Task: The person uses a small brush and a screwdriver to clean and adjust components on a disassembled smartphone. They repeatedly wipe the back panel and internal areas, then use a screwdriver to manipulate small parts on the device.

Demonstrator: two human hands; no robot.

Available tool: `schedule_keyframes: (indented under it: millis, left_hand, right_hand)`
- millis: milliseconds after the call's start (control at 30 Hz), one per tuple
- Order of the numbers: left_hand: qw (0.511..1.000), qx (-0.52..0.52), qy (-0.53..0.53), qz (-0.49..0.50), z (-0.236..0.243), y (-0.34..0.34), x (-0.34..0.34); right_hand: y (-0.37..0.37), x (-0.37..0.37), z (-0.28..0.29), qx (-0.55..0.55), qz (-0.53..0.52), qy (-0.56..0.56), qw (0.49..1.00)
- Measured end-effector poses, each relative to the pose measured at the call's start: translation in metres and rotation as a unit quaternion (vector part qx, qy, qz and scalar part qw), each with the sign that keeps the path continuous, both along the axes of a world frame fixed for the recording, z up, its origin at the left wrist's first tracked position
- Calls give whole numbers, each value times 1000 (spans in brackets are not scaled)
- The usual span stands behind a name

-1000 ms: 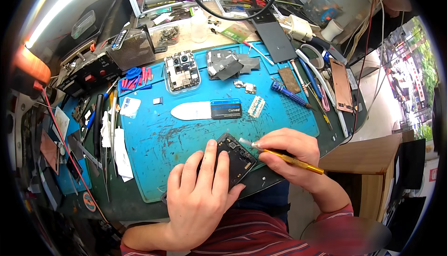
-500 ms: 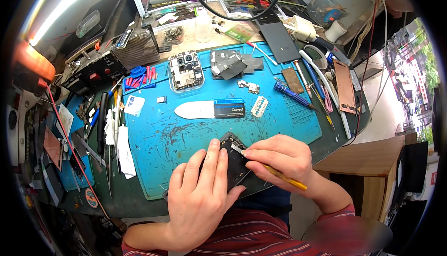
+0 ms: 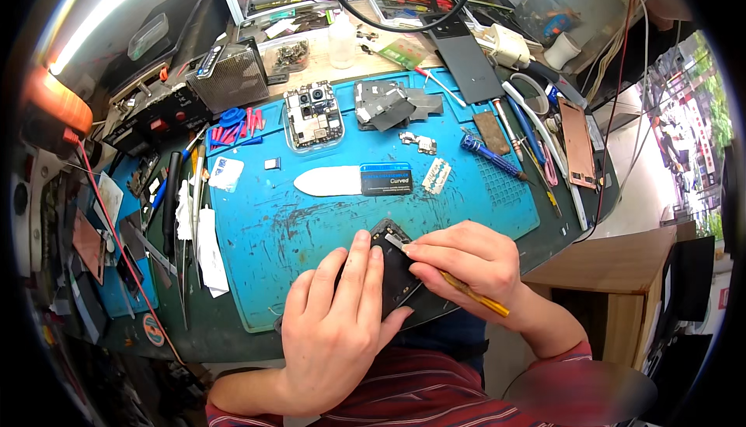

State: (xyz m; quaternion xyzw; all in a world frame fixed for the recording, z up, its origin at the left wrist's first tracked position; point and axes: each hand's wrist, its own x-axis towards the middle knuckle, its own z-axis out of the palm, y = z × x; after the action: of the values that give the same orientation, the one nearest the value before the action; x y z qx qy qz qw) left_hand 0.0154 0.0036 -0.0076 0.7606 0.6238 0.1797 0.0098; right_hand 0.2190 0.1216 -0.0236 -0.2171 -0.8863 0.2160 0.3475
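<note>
A black phone frame (image 3: 396, 275) lies tilted at the mat's near edge, partly hidden by my left hand (image 3: 334, 341), whose fingers lie flat and slightly apart across it. My right hand (image 3: 474, 271) grips a gold-handled tool (image 3: 486, 299) with a flat silver tip (image 3: 395, 240), which sits on the frame's upper corner by the left fingertips. Whether the tip touches the frame is hard to tell. Just beyond them is a white-and-black flat blade (image 3: 326, 182), with a small perforated pale plate (image 3: 436, 175) to its right.
Blue mat (image 3: 272, 225) bears an opened phone (image 3: 313, 116), grey shielding pieces (image 3: 385, 104) and a blue screwdriver (image 3: 493, 155). A dark slim panel (image 3: 466, 62), tool clutter (image 3: 179, 217) and an orange device (image 3: 54, 101) surround it. A black ring (image 3: 400, 23) hangs above; a wooden cabinet (image 3: 594, 264) stands right.
My right hand and tool have moved left from beside the frame onto its upper corner. The left hand still rests on the frame; the whole view has shifted slightly.
</note>
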Motion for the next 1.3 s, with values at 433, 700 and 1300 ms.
schedule_keyframes:
  millis: [433, 700, 1300]
  left_hand:
    - [1000, 6, 12, 7, 0, 1, 2]
    - [1000, 7, 12, 5, 1, 1, 1]
    - [1000, 1, 14, 7, 3, 2, 3]
  right_hand:
    - [-2, -3, -2, 25, -12, 4, 1000]
    - [-1, -2, -2, 28, -12, 11, 999]
    - [-2, -4, -2, 33, -24, 7, 999]
